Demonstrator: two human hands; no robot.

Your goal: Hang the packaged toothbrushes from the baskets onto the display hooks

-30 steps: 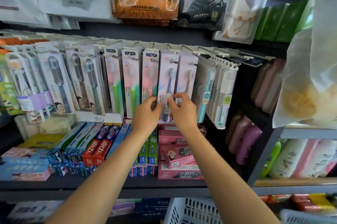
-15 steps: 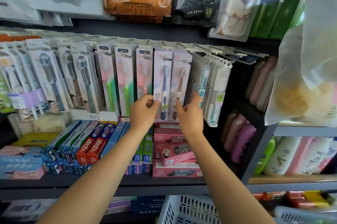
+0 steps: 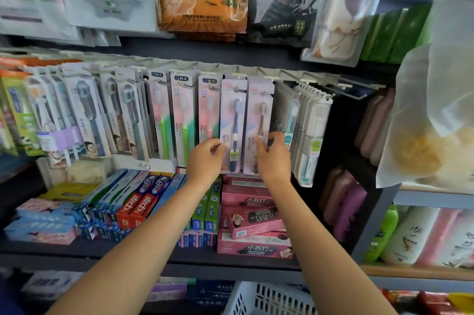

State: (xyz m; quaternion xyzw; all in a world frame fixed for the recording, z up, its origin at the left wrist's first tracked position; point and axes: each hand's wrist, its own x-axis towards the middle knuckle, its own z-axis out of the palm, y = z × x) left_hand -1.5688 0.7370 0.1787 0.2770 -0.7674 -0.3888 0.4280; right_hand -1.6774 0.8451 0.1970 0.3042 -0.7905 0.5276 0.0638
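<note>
I hold left hand [image 3: 206,158] pinching blue pack [image 3: 233,127], right hand [image 3: 273,158] pinching brown pack [image 3: 259,125]; both hung on hooks [image 3: 237,75]. Next: release, reach near basket [image 3: 272,299].

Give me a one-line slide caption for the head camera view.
Left hand and right hand steady two hanging toothbrush packs, blue and brown, above stacked toothpaste boxes.
</note>
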